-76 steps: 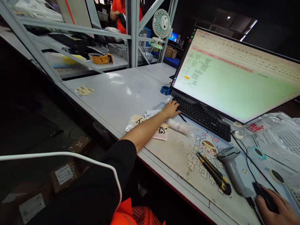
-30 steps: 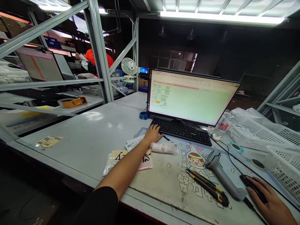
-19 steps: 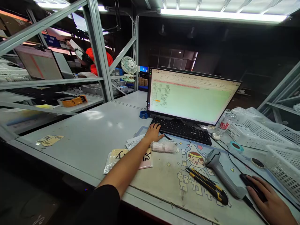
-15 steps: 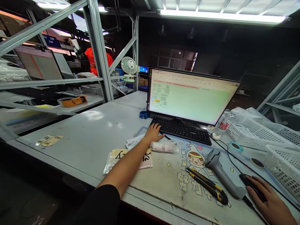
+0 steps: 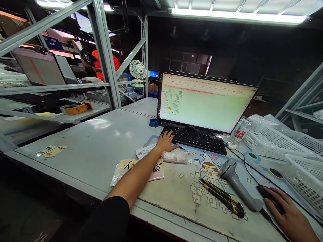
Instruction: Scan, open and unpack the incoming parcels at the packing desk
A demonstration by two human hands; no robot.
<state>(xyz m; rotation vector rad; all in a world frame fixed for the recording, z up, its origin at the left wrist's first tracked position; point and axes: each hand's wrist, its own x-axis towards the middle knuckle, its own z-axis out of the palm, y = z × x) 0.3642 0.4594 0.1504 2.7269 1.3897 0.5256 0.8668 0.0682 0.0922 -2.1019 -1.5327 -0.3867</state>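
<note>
My left hand lies on the left end of a black keyboard, fingers spread over its keys. My right hand is wrapped around a black computer mouse at the right edge of the mat. Beneath my left forearm are a flat plastic-wrapped packet with black lettering and a white label sheet. A bubble-wrapped bundle rests just right of my left wrist. Between my hands lie a yellow-and-black utility knife and a grey barcode scanner. Behind the keyboard, a monitor displays a spreadsheet.
White perforated baskets stand at the right, near a clear bottle and tape rolls. A blue tape roll sits left of the monitor. Metal shelving, a small fan and a person in red are farther back.
The view has shifted very slightly. Both of my hands stay in place on the keyboard and mouse. In the background, the person in red has moved the dark bag a little.
</note>
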